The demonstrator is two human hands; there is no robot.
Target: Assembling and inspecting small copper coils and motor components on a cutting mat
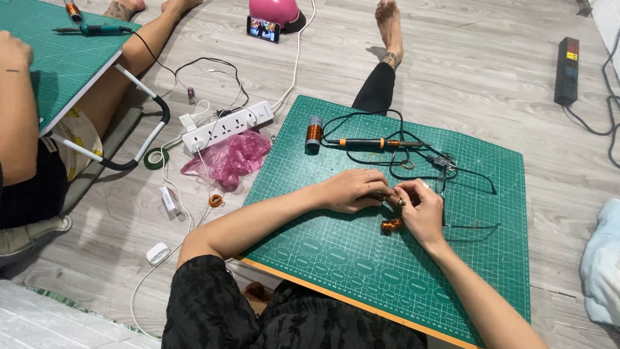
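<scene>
Far to my left another person's arm [16,110] rests on a second green mat [61,55], and on the floor between us lie a white power strip [226,126] and a crumpled pink bag [229,158]. On my own green cutting mat [361,258] my left hand [352,189] and right hand [423,210] meet, fingers of both pinched shut on a small copper coil [392,200], with a second copper coil [391,225] lying just below. Beyond them sit a spool of copper wire [314,134] and a soldering iron [374,143].
</scene>
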